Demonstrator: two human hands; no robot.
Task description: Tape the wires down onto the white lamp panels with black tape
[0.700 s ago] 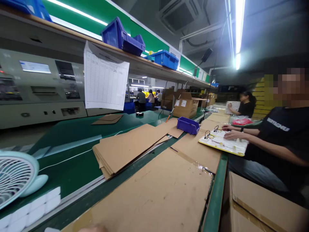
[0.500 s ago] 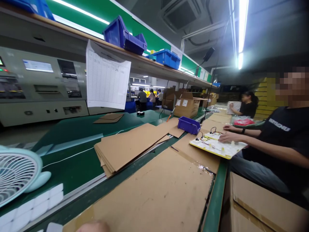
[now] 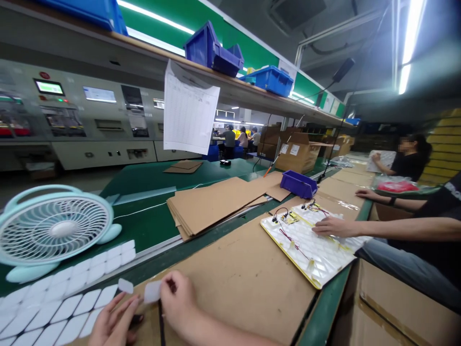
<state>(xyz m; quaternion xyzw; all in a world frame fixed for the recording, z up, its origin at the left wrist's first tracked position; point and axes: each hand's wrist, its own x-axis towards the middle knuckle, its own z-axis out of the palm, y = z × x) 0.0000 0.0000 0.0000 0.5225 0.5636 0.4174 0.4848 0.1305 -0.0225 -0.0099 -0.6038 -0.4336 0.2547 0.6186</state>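
Green table (image 3: 140,226) carries a sheet of white pads (image 3: 61,307); just beside it, a white pad (image 3: 152,291) is pinched by its edge in the right hand (image 3: 178,300), face kept free; second pad (image 3: 125,286) sits by the left hand (image 3: 111,322), grip unclear.

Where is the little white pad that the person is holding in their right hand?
In the head view, near the bottom centre, the small white rounded pad is pinched in the person's right hand, just right of the person's left hand, above a brown cardboard sheet.
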